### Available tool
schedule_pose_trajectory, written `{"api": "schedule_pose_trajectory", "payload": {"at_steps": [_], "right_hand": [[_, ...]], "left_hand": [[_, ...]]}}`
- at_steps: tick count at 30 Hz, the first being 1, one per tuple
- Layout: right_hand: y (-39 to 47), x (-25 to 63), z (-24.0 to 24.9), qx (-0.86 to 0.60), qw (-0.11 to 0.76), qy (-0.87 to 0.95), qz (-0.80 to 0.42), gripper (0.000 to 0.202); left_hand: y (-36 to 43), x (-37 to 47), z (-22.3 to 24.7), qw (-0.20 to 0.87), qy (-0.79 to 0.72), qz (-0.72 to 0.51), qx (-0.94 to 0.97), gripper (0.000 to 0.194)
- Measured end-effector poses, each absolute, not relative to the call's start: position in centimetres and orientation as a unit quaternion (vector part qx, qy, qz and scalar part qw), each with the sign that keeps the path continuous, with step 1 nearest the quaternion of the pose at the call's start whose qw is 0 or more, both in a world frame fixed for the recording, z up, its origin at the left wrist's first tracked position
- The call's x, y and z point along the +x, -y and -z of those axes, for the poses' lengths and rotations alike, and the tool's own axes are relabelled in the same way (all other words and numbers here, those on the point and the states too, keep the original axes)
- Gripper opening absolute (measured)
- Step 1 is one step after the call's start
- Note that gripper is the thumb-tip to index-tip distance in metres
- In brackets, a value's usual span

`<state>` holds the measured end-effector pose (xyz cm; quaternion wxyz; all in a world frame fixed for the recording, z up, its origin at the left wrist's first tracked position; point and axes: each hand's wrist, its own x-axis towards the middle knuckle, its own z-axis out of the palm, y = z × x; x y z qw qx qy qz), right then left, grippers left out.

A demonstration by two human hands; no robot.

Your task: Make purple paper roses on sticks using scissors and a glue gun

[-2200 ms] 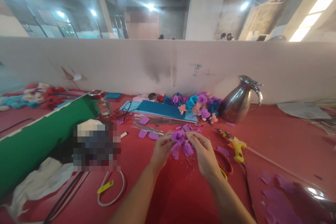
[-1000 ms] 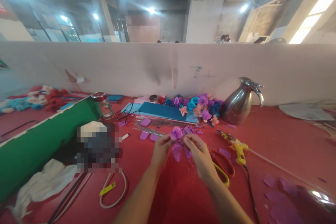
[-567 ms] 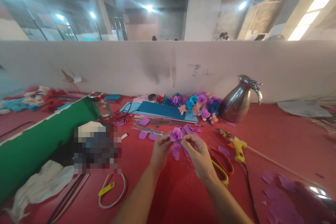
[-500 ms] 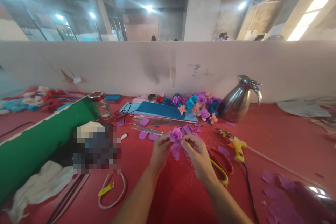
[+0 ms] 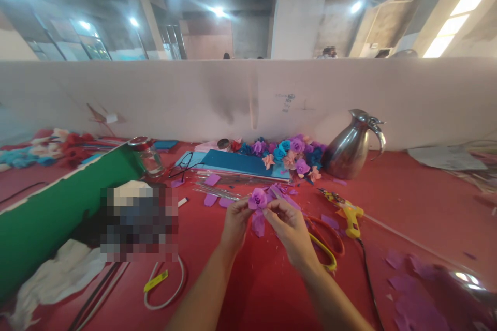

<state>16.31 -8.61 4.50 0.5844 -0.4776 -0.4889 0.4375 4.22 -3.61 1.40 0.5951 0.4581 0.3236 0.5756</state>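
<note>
A purple paper flower (image 5: 258,198) with a spiral centre is held up between my two hands over the red table (image 5: 248,289). My left hand (image 5: 235,217) pinches its left side with thumb and fingertips. On the other side, my right hand (image 5: 289,222) grips the lower right petals, its fingers bent and closed. Below the flower a purple paper piece (image 5: 258,223) shows; whether it is joined to the flower I cannot tell. More purple petal pieces (image 5: 212,180) lie just beyond my hands.
Right of my hands lie scissors (image 5: 330,258) with yellow and orange handles and a yellow glue gun (image 5: 352,220). Behind stand finished paper flowers (image 5: 291,158), a steel jug (image 5: 349,147) and a glass jar (image 5: 149,158). A green panel (image 5: 73,196) runs along the left.
Both hands stay closed on the flower with hardly any movement. The whole view has shifted very slightly.
</note>
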Motion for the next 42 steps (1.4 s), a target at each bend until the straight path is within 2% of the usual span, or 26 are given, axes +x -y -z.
{"api": "schedule_pose_trajectory", "payload": {"at_steps": [11,25,42], "right_hand": [[8.7,16.4,-5.0,-0.475,0.592,0.5,-0.418,0.02],[9.0,16.1,-4.9,-0.466,0.593,0.497,-0.43,0.014],[9.0,16.8,-5.6,-0.475,0.627,0.48,-0.388,0.022]], "left_hand": [[3.4,4.0,-0.7,0.588,-0.337,-0.561,0.475,0.009],[3.7,4.0,-1.6,0.592,-0.325,-0.573,0.464,0.017],[3.9,4.3,-2.1,0.602,-0.302,-0.531,0.514,0.021]]}}
